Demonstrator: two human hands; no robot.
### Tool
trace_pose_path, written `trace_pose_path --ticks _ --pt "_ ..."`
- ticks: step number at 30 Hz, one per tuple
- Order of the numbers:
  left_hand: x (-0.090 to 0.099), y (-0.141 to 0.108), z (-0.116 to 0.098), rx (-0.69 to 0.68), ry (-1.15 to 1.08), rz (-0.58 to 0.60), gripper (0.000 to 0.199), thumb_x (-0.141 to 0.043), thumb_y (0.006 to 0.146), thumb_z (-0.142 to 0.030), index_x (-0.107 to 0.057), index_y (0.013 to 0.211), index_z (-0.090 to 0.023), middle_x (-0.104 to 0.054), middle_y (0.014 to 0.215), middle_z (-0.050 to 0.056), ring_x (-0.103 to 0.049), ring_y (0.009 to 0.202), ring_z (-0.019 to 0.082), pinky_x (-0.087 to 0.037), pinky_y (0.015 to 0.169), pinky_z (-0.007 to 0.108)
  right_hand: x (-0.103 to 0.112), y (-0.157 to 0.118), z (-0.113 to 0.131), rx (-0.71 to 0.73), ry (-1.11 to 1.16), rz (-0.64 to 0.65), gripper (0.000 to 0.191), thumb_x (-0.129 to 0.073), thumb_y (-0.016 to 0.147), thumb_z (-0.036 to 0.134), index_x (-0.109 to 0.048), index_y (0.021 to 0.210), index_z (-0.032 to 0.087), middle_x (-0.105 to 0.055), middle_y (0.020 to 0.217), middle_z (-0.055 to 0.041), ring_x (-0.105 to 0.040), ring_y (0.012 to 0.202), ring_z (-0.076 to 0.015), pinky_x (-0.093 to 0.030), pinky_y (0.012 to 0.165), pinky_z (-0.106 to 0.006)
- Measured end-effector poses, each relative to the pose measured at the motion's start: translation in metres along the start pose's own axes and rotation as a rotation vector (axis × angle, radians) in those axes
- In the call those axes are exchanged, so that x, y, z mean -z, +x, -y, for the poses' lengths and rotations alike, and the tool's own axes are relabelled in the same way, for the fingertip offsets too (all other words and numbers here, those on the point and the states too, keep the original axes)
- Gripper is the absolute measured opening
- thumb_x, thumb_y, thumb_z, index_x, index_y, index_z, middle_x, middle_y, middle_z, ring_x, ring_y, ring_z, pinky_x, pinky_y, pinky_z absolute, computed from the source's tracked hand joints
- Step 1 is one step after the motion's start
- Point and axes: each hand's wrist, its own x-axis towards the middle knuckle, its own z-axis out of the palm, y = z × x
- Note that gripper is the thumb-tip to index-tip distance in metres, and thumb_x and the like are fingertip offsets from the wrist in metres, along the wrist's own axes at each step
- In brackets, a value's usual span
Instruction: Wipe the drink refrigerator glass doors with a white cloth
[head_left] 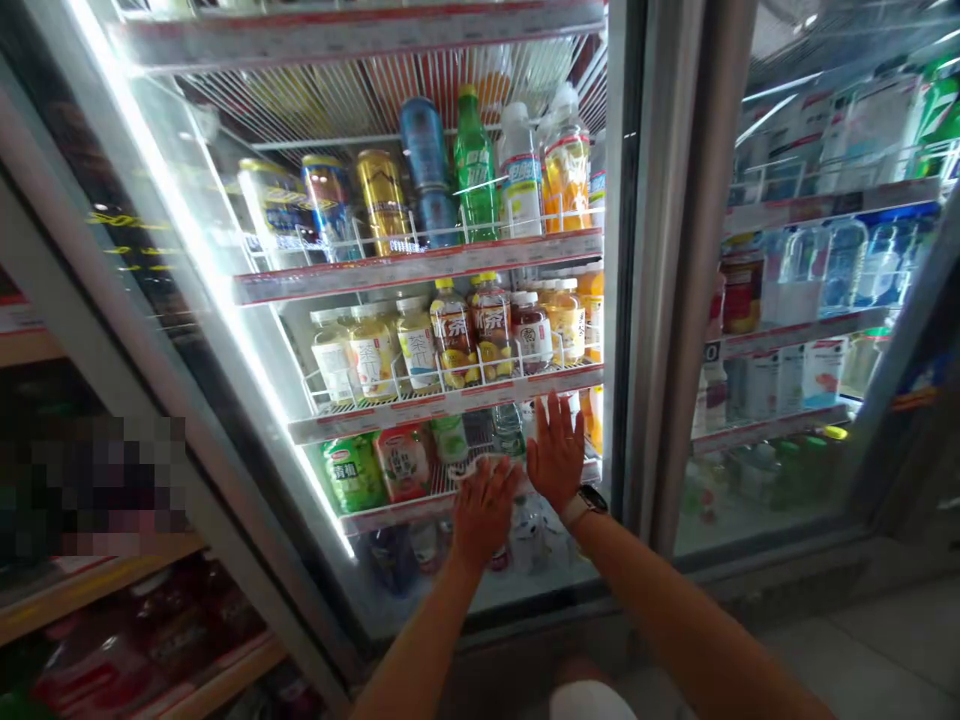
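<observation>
My left hand (484,512) is at the glass front of a lit drinks cooler, fingers spread, with something white and cloth-like seen at its fingertips; what it is, I cannot make out. My right hand (556,455) lies with spread fingers against the glass, a watch (585,505) on its wrist. Behind the hands are a green bottle or pack (352,473), a red one (403,463) and a clear bottle (508,430) on a low shelf. Above them, bottles of dark tea (454,335) with yellow caps stand upright among juice bottles.
Cans (384,200), a green soda bottle (475,165) and an orange drink (567,165) fill a higher shelf. A metal door frame (675,260) rises at the right, beside another cooler section. Wooden-edged shelves (97,590) with bottles are at the lower left. Floor tiles (892,650) show at the lower right.
</observation>
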Motion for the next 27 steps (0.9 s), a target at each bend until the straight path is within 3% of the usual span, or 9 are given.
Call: trace_pose_path --ticks 2,4,7,10,13,16,23,25,27 --pt "0.003 -0.028 0.001 -0.075 -0.001 0.059 0.052 -0.047 0.092 -0.016 -0.048 0.142 -0.027 -0.059 0.138 0.003 -0.040 0.141 0.019 -0.032 0.114 0.035 -0.001 -0.004 0.001 0.004 0.000 -0.010 0.065 -0.033 0.099 0.027 -0.006 0.158 0.018 -0.029 0.159 -0.0136 -0.020 0.149 -0.0261 -0.018 0.119 -0.052" --pt "0.009 -0.022 0.012 -0.127 -0.010 0.094 0.054 -0.045 0.091 -0.012 -0.047 0.143 -0.028 -0.058 0.139 0.003 -0.043 0.139 0.018 -0.036 0.111 0.033 -0.002 -0.006 0.000 0.007 0.001 -0.014 0.066 -0.034 0.098 0.028 -0.007 0.158 0.018 -0.029 0.159 -0.0137 -0.021 0.149 -0.0264 -0.019 0.119 -0.052" --pt "0.022 0.040 0.036 -0.084 -0.050 0.029 0.062 -0.047 0.091 -0.012 -0.033 0.151 -0.025 -0.052 0.145 0.007 -0.039 0.142 0.021 -0.038 0.110 0.036 -0.002 -0.006 0.001 -0.002 -0.003 -0.006 0.066 -0.034 0.098 0.029 -0.008 0.158 0.018 -0.028 0.160 -0.0138 -0.023 0.148 -0.0272 -0.019 0.119 -0.053" --pt "0.029 0.119 0.053 0.102 -0.137 -0.144 0.068 -0.049 0.095 -0.021 -0.017 0.155 -0.021 -0.039 0.154 0.011 -0.031 0.146 0.022 -0.038 0.113 0.039 -0.001 -0.005 0.001 -0.011 0.001 -0.013 0.064 -0.033 0.098 0.029 -0.010 0.158 0.019 -0.029 0.159 -0.0136 -0.024 0.148 -0.0272 -0.021 0.118 -0.052" --pt "0.025 0.155 0.049 0.178 -0.127 -0.179 0.068 -0.049 0.095 -0.031 -0.018 0.155 -0.022 -0.035 0.157 0.009 -0.024 0.148 0.024 -0.030 0.118 0.044 -0.001 -0.005 0.001 -0.002 0.015 -0.027 0.064 -0.033 0.099 0.029 -0.010 0.158 0.019 -0.028 0.160 -0.0135 -0.023 0.148 -0.0270 -0.021 0.118 -0.052" --pt "0.012 0.127 0.029 0.125 -0.047 -0.104 0.066 -0.052 0.093 -0.035 -0.028 0.153 -0.020 -0.040 0.154 0.009 -0.023 0.149 0.027 -0.021 0.121 0.046 0.000 -0.005 0.001 0.005 0.024 -0.032 0.065 -0.034 0.098 0.028 -0.009 0.158 0.018 -0.028 0.160 -0.0137 -0.022 0.149 -0.0273 -0.022 0.118 -0.053" --pt "0.003 -0.036 0.009 -0.144 -0.007 0.128 0.046 -0.047 0.093 -0.023 -0.052 0.139 -0.030 -0.059 0.138 0.002 -0.050 0.133 0.018 -0.032 0.112 0.032 -0.002 -0.008 -0.001 -0.014 0.025 0.001 0.067 -0.037 0.096 0.027 -0.011 0.158 0.018 -0.028 0.160 -0.0138 -0.023 0.148 -0.0286 -0.021 0.118 -0.054" --pt "0.010 -0.045 0.019 -0.249 -0.004 0.198 0.047 -0.047 0.093 -0.019 -0.053 0.138 -0.034 -0.057 0.140 0.000 -0.051 0.132 0.014 -0.036 0.108 0.028 -0.003 -0.009 -0.001 -0.017 0.028 -0.001 0.067 -0.037 0.096 0.027 -0.012 0.158 0.019 -0.028 0.160 -0.0137 -0.024 0.148 -0.0285 -0.020 0.118 -0.055" --pt "0.020 -0.022 0.034 -0.247 0.011 0.218 0.051 -0.048 0.093 -0.019 -0.048 0.141 -0.035 -0.053 0.144 0.000 -0.047 0.136 0.015 -0.036 0.109 0.029 -0.004 -0.009 -0.001 -0.014 0.034 0.000 0.068 -0.037 0.096 0.027 -0.011 0.158 0.019 -0.028 0.160 -0.0136 -0.024 0.148 -0.0281 -0.019 0.119 -0.054"
